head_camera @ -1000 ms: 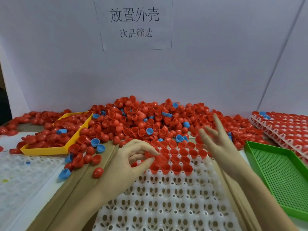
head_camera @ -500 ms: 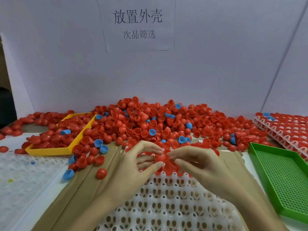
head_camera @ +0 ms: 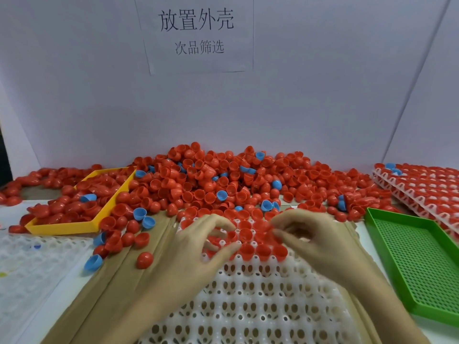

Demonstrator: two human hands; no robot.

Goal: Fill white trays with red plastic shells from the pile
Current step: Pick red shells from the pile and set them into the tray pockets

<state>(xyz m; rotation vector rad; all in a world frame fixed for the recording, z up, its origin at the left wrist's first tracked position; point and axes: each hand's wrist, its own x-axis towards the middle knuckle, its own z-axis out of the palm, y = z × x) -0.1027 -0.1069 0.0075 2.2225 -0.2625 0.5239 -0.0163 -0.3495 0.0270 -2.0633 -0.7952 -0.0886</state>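
At tray's far edge | left hand (head_camera: 198, 247) and right hand (head_camera: 310, 239), fingers curled, seat red shells (head_camera: 250, 249); hold unclear | white tray (head_camera: 248, 306) mostly unfilled | next: fill adjacent pockets from pile (head_camera: 223, 180)

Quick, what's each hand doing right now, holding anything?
Left hand: fingers curled over the shells in the tray; a grip cannot be told.
Right hand: fingertips pinched together over the shells; blurred, cannot be told.
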